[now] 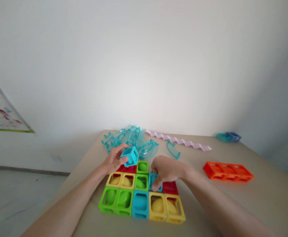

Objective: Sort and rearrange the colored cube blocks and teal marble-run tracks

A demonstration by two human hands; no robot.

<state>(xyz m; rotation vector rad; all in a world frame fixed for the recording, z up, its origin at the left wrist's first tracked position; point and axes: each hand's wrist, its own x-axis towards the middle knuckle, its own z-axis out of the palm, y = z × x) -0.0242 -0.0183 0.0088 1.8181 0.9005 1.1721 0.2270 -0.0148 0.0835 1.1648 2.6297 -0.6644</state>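
My left hand (116,158) grips a light-blue open-sided toy cube (130,156) between thumb and fingers, raised over the back left of a block of joined cubes. That block lies on the table in rows: green cubes (124,199), yellow cubes (158,205), a blue cube (140,204) and red cubes (170,187). My right hand (165,169) is closed over another blue cube (155,183) in the middle row, thumb on its front. The hand partly covers that cube and what lies behind it.
Clear teal curved track pieces (134,140) are piled against the wall, with one piece (173,149) apart. A lilac zigzag strip (180,141) lies behind. An orange row of cubes (228,171) sits right. Blue and teal parts (229,137) rest in the far corner of the table (193,200).
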